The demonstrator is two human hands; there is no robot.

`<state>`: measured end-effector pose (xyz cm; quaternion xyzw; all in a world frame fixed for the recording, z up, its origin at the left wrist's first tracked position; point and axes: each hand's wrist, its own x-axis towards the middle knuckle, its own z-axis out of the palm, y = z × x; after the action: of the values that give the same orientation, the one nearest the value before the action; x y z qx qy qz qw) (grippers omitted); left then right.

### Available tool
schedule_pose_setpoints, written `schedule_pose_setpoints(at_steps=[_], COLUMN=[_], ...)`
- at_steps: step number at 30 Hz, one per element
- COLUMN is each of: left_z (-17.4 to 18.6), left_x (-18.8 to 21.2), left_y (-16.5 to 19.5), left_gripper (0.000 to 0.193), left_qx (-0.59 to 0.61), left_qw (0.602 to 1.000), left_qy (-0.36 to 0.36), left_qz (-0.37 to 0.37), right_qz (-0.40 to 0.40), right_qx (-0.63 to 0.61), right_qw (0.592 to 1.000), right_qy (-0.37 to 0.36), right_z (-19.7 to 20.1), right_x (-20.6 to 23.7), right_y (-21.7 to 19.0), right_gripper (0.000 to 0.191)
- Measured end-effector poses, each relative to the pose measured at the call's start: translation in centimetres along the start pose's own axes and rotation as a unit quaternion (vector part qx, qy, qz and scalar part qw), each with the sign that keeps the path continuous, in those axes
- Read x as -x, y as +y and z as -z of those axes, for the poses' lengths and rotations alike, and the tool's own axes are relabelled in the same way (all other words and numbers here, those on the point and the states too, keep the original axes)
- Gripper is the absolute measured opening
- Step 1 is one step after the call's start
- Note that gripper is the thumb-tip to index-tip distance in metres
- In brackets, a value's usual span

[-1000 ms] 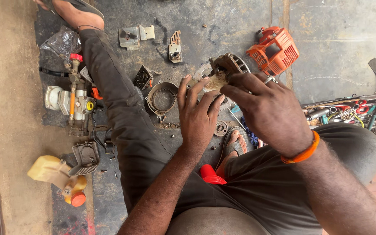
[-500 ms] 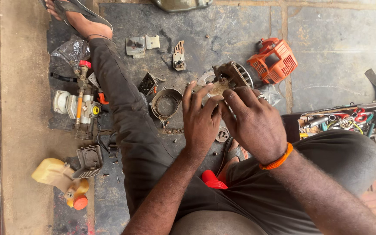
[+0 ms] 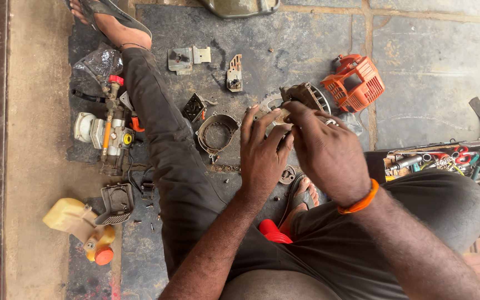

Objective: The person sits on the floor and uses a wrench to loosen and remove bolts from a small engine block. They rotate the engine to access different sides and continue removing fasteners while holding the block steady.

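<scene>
Both the left hand [image 3: 263, 153] and the right hand [image 3: 329, 153] were closed around a small engine part [image 3: 301, 97]. An orange cover [image 3: 356, 83] lay just right, a metal ring [image 3: 216, 133] left. Since earlier, the grip stayed unchanged.

orange engine cover [image 3: 356, 81], yellow fuel tank [image 3: 76, 222], toolbox [image 3: 445, 161], round metal ring [image 3: 216, 132]

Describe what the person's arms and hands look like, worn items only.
Both forearms are bare, with no sleeves reaching them. The left hand wears no glove, ring or band that shows. The right hand is also ungloved; an orange band circles its wrist. No watch shows on either arm.
</scene>
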<state>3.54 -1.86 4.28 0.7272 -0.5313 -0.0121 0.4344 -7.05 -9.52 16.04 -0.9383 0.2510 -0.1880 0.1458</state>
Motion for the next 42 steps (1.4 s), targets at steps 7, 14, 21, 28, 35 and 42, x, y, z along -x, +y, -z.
schedule_pose_setpoints(at_steps=[7,14,21,28,35,42], left_z=[-0.2,-0.8,-0.6,-0.2,0.0,-0.5], left_x=[0.0,0.4,0.4,0.4,0.3,0.4], left_y=[-0.6,-1.2,-1.2,-0.6,-0.4,-0.7], left_gripper=[0.034,0.041,0.043,0.037,0.039,0.033], left_qx=[0.017,-0.006,-0.006,-0.020,-0.005,-0.008], left_qw=[1.000,0.999,1.000,1.000,1.000,1.000], left_qy=[-0.002,-0.022,-0.014,-0.007,-0.014,-0.007], left_qz=[-0.015,-0.023,-0.022,-0.016,-0.012,-0.021], right_qz=[-0.006,0.064,0.006,-0.067,0.029,-0.124], right_qx=[-0.046,0.006,-0.060,-0.009,0.014,-0.026], right_qw=[0.999,0.998,0.994,0.996,0.996,0.991], right_qy=[0.008,-0.027,-0.095,-0.064,-0.081,-0.049], right_z=[1.2,1.1,2.2,0.1,1.6,2.0], right_x=[-0.2,-0.2,-0.1,0.3,0.6,0.7], right_y=[0.4,1.1,1.2,-0.2,0.2,-0.3], right_gripper=[0.029,0.037,0.024,0.023,0.024,0.037])
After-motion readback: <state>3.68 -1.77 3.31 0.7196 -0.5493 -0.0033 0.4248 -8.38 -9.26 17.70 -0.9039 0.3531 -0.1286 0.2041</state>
